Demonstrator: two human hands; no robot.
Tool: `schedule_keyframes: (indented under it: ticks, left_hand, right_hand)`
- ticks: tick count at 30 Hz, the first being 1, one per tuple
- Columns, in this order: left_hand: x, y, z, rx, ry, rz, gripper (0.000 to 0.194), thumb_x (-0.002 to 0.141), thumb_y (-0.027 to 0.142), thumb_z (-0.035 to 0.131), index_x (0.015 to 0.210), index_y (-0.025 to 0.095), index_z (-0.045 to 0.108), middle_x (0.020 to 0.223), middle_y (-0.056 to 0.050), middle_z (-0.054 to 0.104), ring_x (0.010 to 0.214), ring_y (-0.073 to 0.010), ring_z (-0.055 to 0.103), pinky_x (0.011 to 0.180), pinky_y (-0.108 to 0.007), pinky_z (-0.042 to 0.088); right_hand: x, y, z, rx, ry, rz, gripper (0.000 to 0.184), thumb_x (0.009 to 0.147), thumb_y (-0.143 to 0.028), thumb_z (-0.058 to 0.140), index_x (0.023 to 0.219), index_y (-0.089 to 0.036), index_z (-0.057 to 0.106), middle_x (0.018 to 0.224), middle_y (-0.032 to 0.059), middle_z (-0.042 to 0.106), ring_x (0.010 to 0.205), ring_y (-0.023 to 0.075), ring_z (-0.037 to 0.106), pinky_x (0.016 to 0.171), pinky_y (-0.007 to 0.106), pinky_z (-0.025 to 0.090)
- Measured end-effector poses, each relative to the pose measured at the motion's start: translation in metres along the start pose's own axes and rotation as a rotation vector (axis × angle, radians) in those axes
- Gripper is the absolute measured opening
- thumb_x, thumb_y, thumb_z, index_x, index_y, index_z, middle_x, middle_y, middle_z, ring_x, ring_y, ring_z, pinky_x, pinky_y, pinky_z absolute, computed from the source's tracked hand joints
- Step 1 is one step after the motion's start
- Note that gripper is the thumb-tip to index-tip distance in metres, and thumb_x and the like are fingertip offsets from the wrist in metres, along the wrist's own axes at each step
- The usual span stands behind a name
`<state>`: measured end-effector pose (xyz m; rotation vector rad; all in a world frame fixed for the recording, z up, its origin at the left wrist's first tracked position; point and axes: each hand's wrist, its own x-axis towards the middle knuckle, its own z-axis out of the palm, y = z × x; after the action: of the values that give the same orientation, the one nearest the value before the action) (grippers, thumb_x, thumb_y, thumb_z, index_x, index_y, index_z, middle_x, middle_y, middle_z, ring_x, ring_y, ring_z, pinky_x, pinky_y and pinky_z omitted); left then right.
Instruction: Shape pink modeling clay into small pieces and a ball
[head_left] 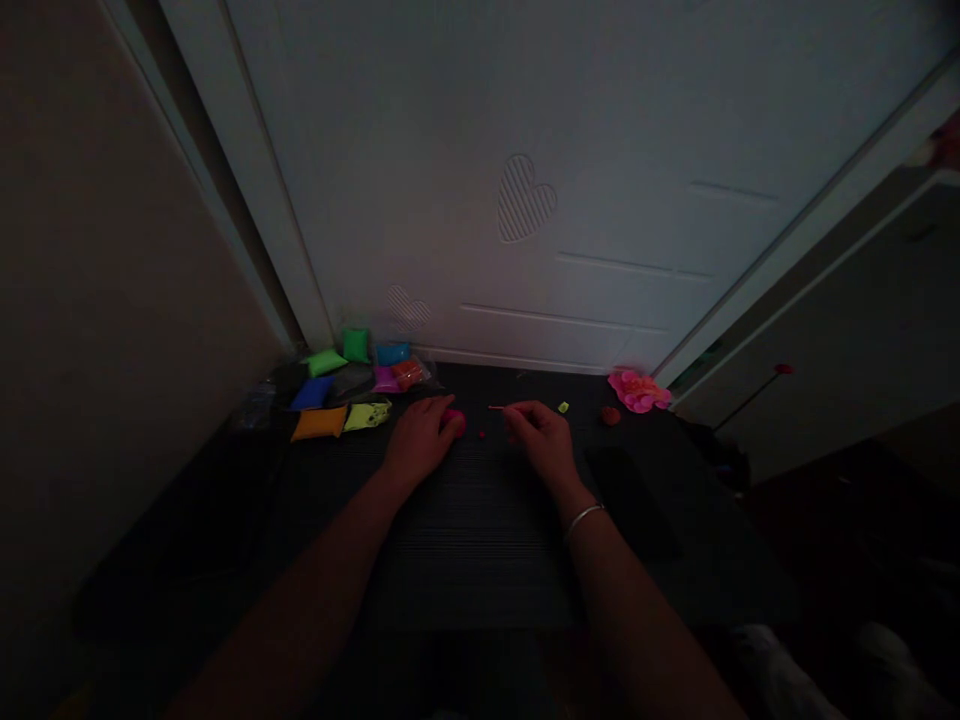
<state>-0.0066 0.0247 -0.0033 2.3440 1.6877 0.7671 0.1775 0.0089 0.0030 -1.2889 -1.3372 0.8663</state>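
Observation:
My left hand [421, 437] rests on the dark table with its fingers curled round a bright pink lump of modelling clay [454, 422]. The fingers of my right hand [541, 432] are pinched on a thin stick [496, 408], whose tip points left toward the lump. A tiny pink-red bead of clay [482, 435] lies on the tabletop between the two hands. Just beyond my right hand there is a small yellow-green piece [563, 407]. The stick's other end is hidden in my fingers, and the dim light blurs fine detail.
Left of my hands lie several coloured packets, among them an orange one [320, 423], a blue one [313, 392] and a green one [356, 345]. On the right are a reddish round piece [610, 415], a pink flower [640, 390] and a dark flat slab [631, 500]. A white panel [480, 260] rises behind the table.

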Motion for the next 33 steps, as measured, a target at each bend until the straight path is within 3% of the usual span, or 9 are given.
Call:
schedule_keyframes:
  ticks: [3,7,12,17,22,27,30,33]
  left_hand:
    - [0.000,0.001,0.001,0.028,0.068,0.055,0.040,0.085,0.036,0.039,0.114,0.014,0.055,0.118,-0.011,0.056,0.110,-0.0228,0.048,0.096,-0.037,0.035]
    - [-0.002,0.002,0.002,0.042,0.047,0.155,0.038,0.081,0.037,0.045,0.115,0.020,0.055,0.122,-0.007,0.054,0.117,-0.0247,0.042,0.097,-0.042,0.033]
    - [-0.004,0.002,0.003,0.091,-0.054,0.231,0.036,0.079,0.022,0.049,0.115,0.023,0.054,0.120,-0.004,0.055,0.111,-0.0229,0.047,0.093,-0.040,0.037]
    - [-0.002,-0.003,0.000,0.172,0.005,0.159,0.038,0.078,0.011,0.044,0.112,0.020,0.056,0.114,-0.006,0.058,0.104,-0.0223,0.051,0.088,-0.038,0.039]
    - [-0.004,0.002,0.000,0.184,0.040,0.186,0.034,0.078,0.019,0.049,0.110,0.023,0.058,0.120,-0.005,0.056,0.119,-0.0267,0.039,0.100,-0.048,0.025]
    - [-0.007,0.012,0.007,0.130,0.018,0.306,0.033,0.082,0.019,0.044,0.111,0.027,0.056,0.118,-0.003,0.058,0.125,-0.0258,0.032,0.103,-0.055,0.012]
    - [-0.008,0.013,0.011,0.115,0.011,0.311,0.035,0.082,0.018,0.044,0.113,0.029,0.055,0.116,-0.003,0.060,0.125,-0.0265,0.032,0.101,-0.060,0.006]
    - [-0.008,0.014,0.012,0.108,0.010,0.276,0.035,0.082,0.017,0.044,0.113,0.032,0.054,0.113,-0.004,0.061,0.125,-0.0271,0.032,0.098,-0.063,0.001]
  right_hand:
    - [0.002,0.004,-0.001,0.014,0.014,-0.038,0.027,0.074,-0.038,0.054,0.092,-0.019,0.062,0.080,0.0027,0.065,0.068,0.0143,0.060,0.053,0.024,0.050]
    - [0.004,0.009,0.001,0.123,-0.026,-0.034,0.030,0.078,-0.038,0.050,0.101,-0.021,0.054,0.098,0.0055,0.063,0.086,0.0166,0.060,0.056,0.025,0.053]
    - [0.003,0.008,0.002,0.144,-0.033,-0.020,0.024,0.078,-0.040,0.049,0.090,-0.019,0.054,0.086,0.0045,0.065,0.079,0.0154,0.061,0.055,0.025,0.050]
    - [0.003,0.005,-0.001,0.003,0.018,-0.025,0.023,0.070,-0.039,0.060,0.077,-0.017,0.056,0.065,-0.0007,0.060,0.058,0.0114,0.054,0.053,0.024,0.043]
    - [0.004,0.008,-0.002,-0.113,0.080,-0.095,0.022,0.065,-0.038,0.065,0.072,-0.017,0.060,0.064,-0.0011,0.060,0.059,0.0118,0.052,0.057,0.025,0.041]
    - [0.006,0.011,-0.001,-0.024,0.002,-0.064,0.028,0.076,-0.037,0.053,0.097,-0.020,0.061,0.083,0.0028,0.066,0.072,0.0144,0.059,0.064,0.027,0.047]
    - [0.006,0.012,0.000,0.007,-0.011,-0.052,0.031,0.080,-0.038,0.046,0.102,-0.020,0.056,0.087,0.0044,0.066,0.081,0.0154,0.060,0.064,0.027,0.049]
    - [0.005,0.011,0.000,-0.045,-0.015,-0.046,0.028,0.081,-0.040,0.044,0.094,-0.019,0.057,0.079,0.0035,0.066,0.072,0.0141,0.060,0.061,0.026,0.048]
